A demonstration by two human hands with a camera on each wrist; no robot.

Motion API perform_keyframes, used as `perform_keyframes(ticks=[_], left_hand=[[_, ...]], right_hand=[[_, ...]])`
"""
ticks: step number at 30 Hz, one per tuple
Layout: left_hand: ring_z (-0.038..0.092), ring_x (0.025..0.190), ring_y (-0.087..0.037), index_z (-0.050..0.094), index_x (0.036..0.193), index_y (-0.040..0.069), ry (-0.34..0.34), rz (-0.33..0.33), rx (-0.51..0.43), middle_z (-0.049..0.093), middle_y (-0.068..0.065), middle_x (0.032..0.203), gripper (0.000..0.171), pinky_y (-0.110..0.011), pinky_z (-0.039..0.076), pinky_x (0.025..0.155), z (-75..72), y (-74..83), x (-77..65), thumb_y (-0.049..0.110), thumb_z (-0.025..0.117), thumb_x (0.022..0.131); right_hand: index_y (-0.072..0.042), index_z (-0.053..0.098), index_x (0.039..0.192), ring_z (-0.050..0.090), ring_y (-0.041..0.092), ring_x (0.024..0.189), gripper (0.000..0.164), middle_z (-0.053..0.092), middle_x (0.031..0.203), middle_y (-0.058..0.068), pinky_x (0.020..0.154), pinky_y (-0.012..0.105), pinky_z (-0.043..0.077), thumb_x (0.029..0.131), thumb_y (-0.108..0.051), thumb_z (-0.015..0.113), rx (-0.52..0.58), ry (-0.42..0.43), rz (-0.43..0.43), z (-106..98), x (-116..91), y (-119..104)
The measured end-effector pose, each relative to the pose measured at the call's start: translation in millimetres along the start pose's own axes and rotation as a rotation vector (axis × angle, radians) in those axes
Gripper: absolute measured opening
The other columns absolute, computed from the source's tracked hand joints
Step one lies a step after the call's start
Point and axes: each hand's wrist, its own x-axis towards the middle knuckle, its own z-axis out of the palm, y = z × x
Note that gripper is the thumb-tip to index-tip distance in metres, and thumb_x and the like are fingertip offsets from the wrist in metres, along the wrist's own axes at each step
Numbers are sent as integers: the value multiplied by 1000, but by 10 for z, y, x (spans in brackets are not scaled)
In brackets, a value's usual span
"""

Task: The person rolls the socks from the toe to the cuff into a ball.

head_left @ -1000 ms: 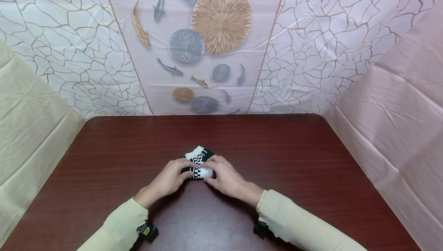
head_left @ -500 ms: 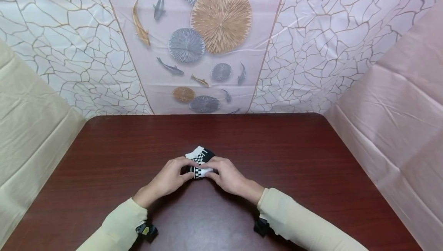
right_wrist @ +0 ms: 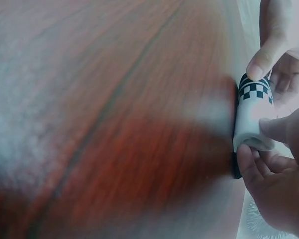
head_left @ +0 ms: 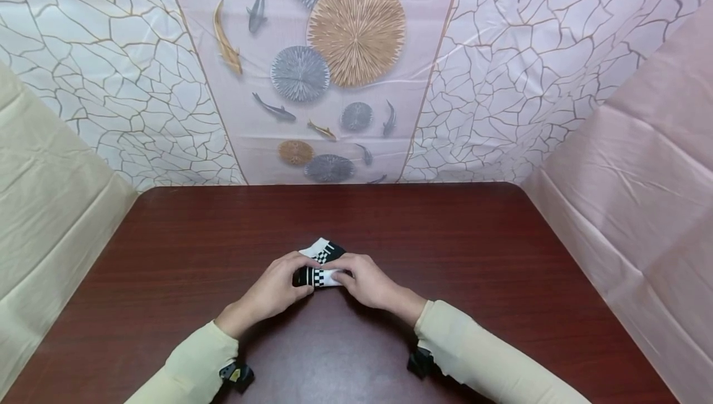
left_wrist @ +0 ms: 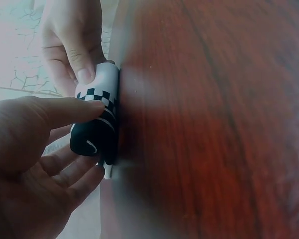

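Observation:
A black-and-white checkered sock (head_left: 319, 277) lies mid-table, its near part rolled up. Beyond the roll, a flat stretch of white, check and black sock fabric (head_left: 322, 249) still shows. My left hand (head_left: 276, 287) grips the roll's black end, thumb on the near side and fingers behind. At the white end, my right hand (head_left: 364, 279) holds the roll between thumb and fingers. The left wrist view shows a spiral at the black end of the sock roll (left_wrist: 92, 137). From the right wrist view, the sock roll's white end (right_wrist: 251, 117) looks hollow.
A dark red-brown wooden table (head_left: 473, 237) carries the sock. Behind it hangs a patterned curtain (head_left: 356, 132) with fish and round motifs. Plain pale cloth (head_left: 640, 175) hangs at both sides. Each wrist bears a small black device (head_left: 237, 374).
The thumbs have shifted on the near part of the sock, and it now looks like a straighter roll. The far flat stretch shows slightly less. Both arms stay nearly in place.

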Motion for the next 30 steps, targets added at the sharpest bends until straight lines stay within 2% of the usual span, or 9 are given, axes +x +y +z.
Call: perform_keyframes(ticks=[3, 7, 11, 14, 20, 26, 30], left_hand=[[63, 108, -21, 72, 113, 9, 1, 3, -5, 68, -2, 111, 36, -43, 49, 95, 3, -10, 2, 2, 82, 79], [63, 110, -23, 72, 115, 7, -10, -7, -12, 69, -4, 113, 32, -44, 48, 97, -5, -21, 1, 3, 79, 84], [63, 111, -23, 72, 117, 6, -25, -32, -23, 69, -5, 114, 30, -45, 48, 97, -13, -26, -1, 4, 77, 87], [63, 111, -23, 72, 117, 6, -37, -53, -29, 69, -5, 114, 28, -45, 49, 96, -18, -33, -1, 5, 75, 89], [63, 111, -23, 71, 118, 6, -47, -30, -35, 69, -5, 115, 24, -45, 50, 94, -35, -42, 8, 6, 70, 93], [61, 113, -24, 71, 119, 6, -57, -55, -22, 69, -5, 116, 25, -46, 48, 96, -29, -32, 13, 6, 69, 95], [58, 110, -27, 71, 118, 5, -15, -44, 12, 67, -6, 114, 29, -47, 46, 97, -15, -11, 16, 5, 75, 89]], right_hand=[[-6, 72, 122, 65, 21, 106, 27, 71, 114, 7, 90, 36, 52, 96, -2, 65, -4, -7, 10, 4, 19, 4], [-5, 72, 120, 64, 20, 110, 25, 71, 116, 7, 93, 37, 51, 96, -3, 65, 11, -16, 64, 5, 39, 0], [-7, 73, 117, 64, 17, 104, 24, 72, 113, 5, 90, 36, 51, 93, -8, 71, 29, 12, 112, 14, 46, -8], [-8, 74, 113, 64, 17, 99, 26, 71, 108, 4, 86, 35, 51, 88, -11, 78, 34, 46, 102, 30, 45, -11], [-9, 72, 114, 62, 18, 100, 35, 67, 108, 4, 84, 33, 50, 81, -8, 84, 23, 73, 51, 55, 46, -11], [-11, 72, 117, 63, 16, 101, 35, 69, 110, 2, 86, 32, 50, 83, -8, 82, 17, 52, 39, 75, 51, 15], [-9, 73, 117, 64, 18, 104, 32, 71, 112, 4, 90, 34, 51, 87, -8, 79, 38, 49, 38, 74, 58, 23]])
